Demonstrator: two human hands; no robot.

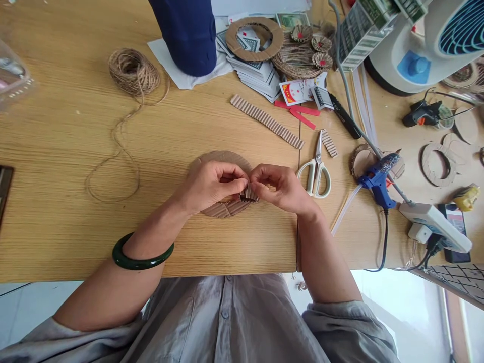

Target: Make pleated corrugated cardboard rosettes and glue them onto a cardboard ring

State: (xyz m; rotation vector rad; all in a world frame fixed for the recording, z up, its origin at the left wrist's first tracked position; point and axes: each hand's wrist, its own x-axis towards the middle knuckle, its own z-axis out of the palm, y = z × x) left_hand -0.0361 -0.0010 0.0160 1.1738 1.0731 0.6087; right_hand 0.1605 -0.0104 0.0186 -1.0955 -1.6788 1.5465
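My left hand and my right hand meet over a round corrugated cardboard disc lying on the wooden table. Both hands pinch a small folded strip of corrugated cardboard between thumbs and fingertips, just above the disc's right part. A dark green bangle circles my left wrist. The hands hide most of the disc.
White-handled scissors, a long corrugated strip and a short one lie right of my hands. A blue glue gun, a twine ball, playing cards, a cardboard ring and a white fan stand further off.
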